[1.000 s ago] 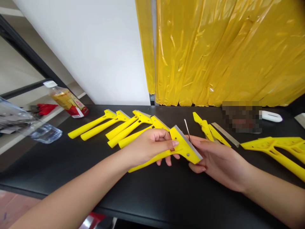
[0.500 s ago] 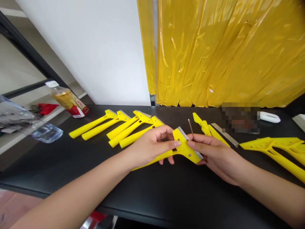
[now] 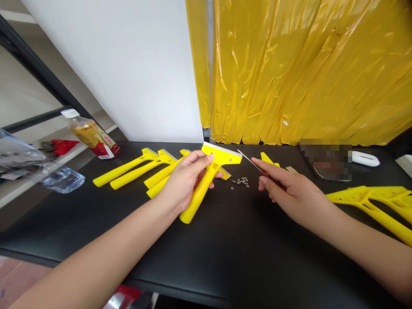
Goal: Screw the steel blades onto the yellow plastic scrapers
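A yellow scraper (image 3: pixel 206 180) with a metal blade along its head is gripped in my left hand (image 3: pixel 193 171), thumb on the head. Its handle slants down toward me and the blade edge faces away. One small metal screw shows near the right end of the head. My right hand (image 3: pixel 286 189) is closed around a thin screwdriver (image 3: pixel 247 158), whose tip is close to the right end of the scraper head; the fingers hide most of its grip. Between the hands, several small screws and nuts (image 3: pixel 243 182) lie on the black table (image 3: pixel 238 249).
Several yellow scrapers (image 3: pixel 128 171) lie in a row at left, partly behind my left hand. More yellow scraper handles (image 3: pixel 380 210) lie at right. Beyond are a phone-like dark object (image 3: pixel 331 167), a white case (image 3: pixel 365 158), a drink bottle (image 3: pixel 93 134) and a clear bottle (image 3: pixel 61 176).
My left hand has turned the scraper so its blade faces away from me. My right hand has come off the blade, and the screwdriver now points left. The small screws and nuts have come into view.
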`<state>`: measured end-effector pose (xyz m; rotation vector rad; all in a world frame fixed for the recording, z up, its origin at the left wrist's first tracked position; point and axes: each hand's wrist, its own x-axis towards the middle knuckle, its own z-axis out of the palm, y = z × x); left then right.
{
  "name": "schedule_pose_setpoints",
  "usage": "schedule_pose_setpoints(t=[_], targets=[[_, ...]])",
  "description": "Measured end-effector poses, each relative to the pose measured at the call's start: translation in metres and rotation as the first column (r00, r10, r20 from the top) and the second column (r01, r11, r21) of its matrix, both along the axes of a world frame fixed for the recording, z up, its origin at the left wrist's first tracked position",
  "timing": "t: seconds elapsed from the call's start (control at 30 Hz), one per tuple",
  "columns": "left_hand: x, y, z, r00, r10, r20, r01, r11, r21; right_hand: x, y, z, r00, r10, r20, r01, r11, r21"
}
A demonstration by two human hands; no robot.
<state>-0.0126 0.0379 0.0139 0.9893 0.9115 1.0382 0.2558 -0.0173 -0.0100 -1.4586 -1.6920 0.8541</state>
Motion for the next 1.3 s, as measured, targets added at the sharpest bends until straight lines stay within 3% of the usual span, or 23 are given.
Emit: schedule_pose_setpoints(t=[0.07, 0.17, 0.27, 0.37, 0.73, 1.3], targets=[[0.000, 0.001, 0.000, 0.998, 0.064, 0.024, -0.064, 0.998, 0.008, 0.003, -0.001, 0.005, 0.995, -0.067, 0.074, 0.061, 0.995, 0.082], [0.000, 0.001, 0.001, 0.991, 0.128, 0.041, -0.128, 0.992, 0.013, 0.004, -0.005, 0.012, 0.990, -0.135, -0.040, 0.139, 0.978, 0.155], [0.000, 0.001, 0.000, 0.991, 0.131, 0.036, -0.131, 0.991, 0.009, 0.003, -0.007, 0.014, 0.987, -0.142, -0.079, 0.155, 0.964, 0.216], [0.001, -0.001, 0.000, 0.994, 0.105, 0.025, -0.105, 0.994, 0.011, 0.001, -0.006, 0.008, 0.991, -0.134, 0.021, 0.124, 0.957, 0.264], [0.004, -0.003, -0.001, 0.998, 0.063, 0.006, -0.064, 0.998, 0.016, -0.003, 0.001, -0.010, 0.991, -0.096, 0.094, 0.067, 0.960, 0.272], [0.003, -0.004, -0.001, 0.999, 0.032, 0.019, -0.032, 0.999, 0.022, 0.000, -0.002, -0.004, 0.989, -0.115, 0.088, 0.085, 0.955, 0.283]])
